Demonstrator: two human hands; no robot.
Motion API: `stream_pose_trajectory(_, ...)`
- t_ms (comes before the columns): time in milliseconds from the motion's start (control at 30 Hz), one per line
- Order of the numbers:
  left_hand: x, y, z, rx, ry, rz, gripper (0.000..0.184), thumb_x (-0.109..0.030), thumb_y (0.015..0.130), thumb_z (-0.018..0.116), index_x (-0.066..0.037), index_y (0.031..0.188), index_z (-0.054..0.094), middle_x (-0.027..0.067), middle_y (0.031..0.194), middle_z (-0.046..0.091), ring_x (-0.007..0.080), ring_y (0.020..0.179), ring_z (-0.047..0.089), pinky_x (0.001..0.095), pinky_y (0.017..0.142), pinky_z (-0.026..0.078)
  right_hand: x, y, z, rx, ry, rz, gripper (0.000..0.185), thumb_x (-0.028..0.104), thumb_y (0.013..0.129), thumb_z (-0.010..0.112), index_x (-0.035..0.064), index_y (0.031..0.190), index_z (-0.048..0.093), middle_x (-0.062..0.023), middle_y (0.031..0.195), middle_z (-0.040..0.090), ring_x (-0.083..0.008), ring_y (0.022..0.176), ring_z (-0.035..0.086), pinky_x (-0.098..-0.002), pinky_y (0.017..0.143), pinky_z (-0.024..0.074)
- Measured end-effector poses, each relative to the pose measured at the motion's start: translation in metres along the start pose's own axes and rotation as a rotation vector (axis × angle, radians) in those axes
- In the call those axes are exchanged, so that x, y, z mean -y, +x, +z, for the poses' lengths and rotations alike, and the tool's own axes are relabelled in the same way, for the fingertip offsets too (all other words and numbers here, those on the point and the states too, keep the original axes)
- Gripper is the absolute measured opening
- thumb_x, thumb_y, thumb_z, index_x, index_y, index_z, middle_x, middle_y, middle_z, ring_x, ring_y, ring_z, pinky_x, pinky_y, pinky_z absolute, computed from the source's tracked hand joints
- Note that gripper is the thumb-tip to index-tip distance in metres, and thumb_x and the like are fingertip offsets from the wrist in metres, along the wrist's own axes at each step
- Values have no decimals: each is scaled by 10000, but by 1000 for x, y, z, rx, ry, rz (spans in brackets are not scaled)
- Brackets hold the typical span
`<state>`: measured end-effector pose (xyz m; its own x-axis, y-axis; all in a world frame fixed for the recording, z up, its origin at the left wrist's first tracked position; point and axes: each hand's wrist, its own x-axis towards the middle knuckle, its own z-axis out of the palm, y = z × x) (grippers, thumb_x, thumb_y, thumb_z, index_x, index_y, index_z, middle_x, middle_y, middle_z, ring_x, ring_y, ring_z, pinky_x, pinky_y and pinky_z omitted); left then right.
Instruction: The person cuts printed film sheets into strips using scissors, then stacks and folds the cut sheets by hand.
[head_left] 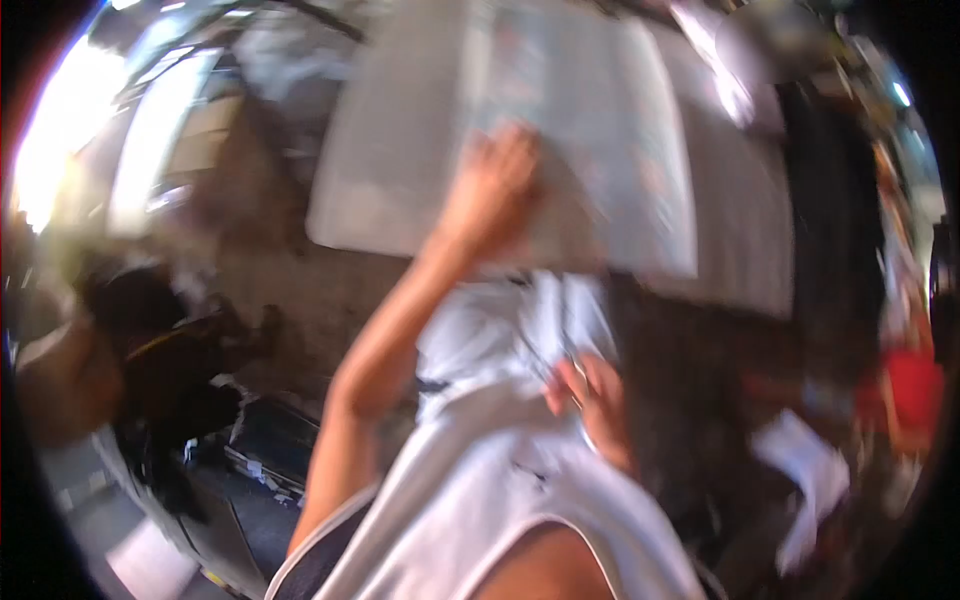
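Observation:
My left hand (497,180) is over the near part of a pale sheet (390,170) on the work surface; its fingers are smeared by motion. Across the sheet runs a lighter, bluish patterned strip (640,150). Close to my lap, my right hand (592,395) is curled round the metal loop of what looks like scissors (578,380). Their blades cannot be made out clearly against the white cloth of my clothing (480,340).
A grey board or sheet (745,210) extends on the right, beside dark cloth (830,200). White scrap (800,470) and a red container (912,395) are at lower right. Dark objects (180,350) and a black surface (280,440) are at lower left.

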<state>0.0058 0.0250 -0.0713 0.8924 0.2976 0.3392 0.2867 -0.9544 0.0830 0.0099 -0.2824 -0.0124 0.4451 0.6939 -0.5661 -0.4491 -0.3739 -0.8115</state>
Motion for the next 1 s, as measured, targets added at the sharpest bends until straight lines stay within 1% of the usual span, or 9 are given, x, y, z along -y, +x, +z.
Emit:
stream_pose_trajectory(100,-10,-3,-3,24,107,-46,605,-336,986,618,0,1478,511,183,1588,467,353,1525,366,567,1259,247,-16,0,-4,-43,-76,-112,329,321,1052,635,20,920,645,-88,766,687,-156,618,643,-293,581,513)
stream_pose_trajectory(167,-12,-5,-4,-51,-245,-128,602,-334,996,629,5,1477,502,191,1662,367,321,1584,270,549,1298,169,-22,2,-6,-31,-13,-120,333,314,1056,620,-1,952,643,-109,769,688,-165,621,646,-291,596,518)
stream_pose_trajectory(200,-12,-4,-2,-62,-303,-147,595,-329,1006,626,8,1478,496,197,1677,337,309,1601,226,543,1311,135,-23,5,-6,12,-29,-146,333,314,1056,620,-1,952,643,-109,769,688,-165,621,646,-291,596,518)
stream_pose_trajectory(267,-12,-6,-6,-71,-335,-145,588,-324,1013,618,6,1482,491,191,1676,341,310,1599,228,543,1316,123,-27,1,-6,-30,25,-146,423,396,1074,577,-16,997,634,-128,762,673,-184,594,606,-310,568,492)
stream_pose_trajectory(567,-12,-6,4,-89,-334,-167,572,-234,986,583,-7,1501,485,196,1666,362,295,1593,255,539,1318,115,-28,0,-10,-3,-63,-211,387,368,1083,561,-6,1012,627,-119,751,667,-175,598,607,-294,569,495)
stream_pose_trajectory(767,-14,-7,-5,-114,-351,-140,707,-321,937,643,7,1535,456,204,1665,363,314,1589,265,540,1309,130,-31,2,-13,-31,-42,-190,366,357,1074,577,3,1003,638,-117,760,670,-178,608,615,-303,592,512)
stream_pose_trajectory(833,-14,-8,-9,-7,-272,-148,775,-389,915,677,12,1541,458,211,1664,363,322,1591,259,544,1300,145,-37,3,-13,-67,-26,-202,371,364,1070,587,3,1003,647,-118,769,677,-180,620,626,-306,605,520)
stream_pose_trajectory(933,-18,-1,-7,-26,-233,-141,829,-417,876,722,11,1539,466,212,1662,366,326,1591,258,549,1295,144,-21,0,-13,-10,-59,-152,310,264,1073,595,-37,1016,645,-123,810,701,-166,658,651,-295,634,520)
stream_pose_trajectory(1000,-17,1,-6,-27,-234,-134,843,-417,857,747,1,1537,475,212,1665,362,333,1587,266,551,1295,139,-19,1,-19,38,-63,-154,335,305,1076,618,-23,1011,642,-94,844,706,-140,690,642,-281,668,508)
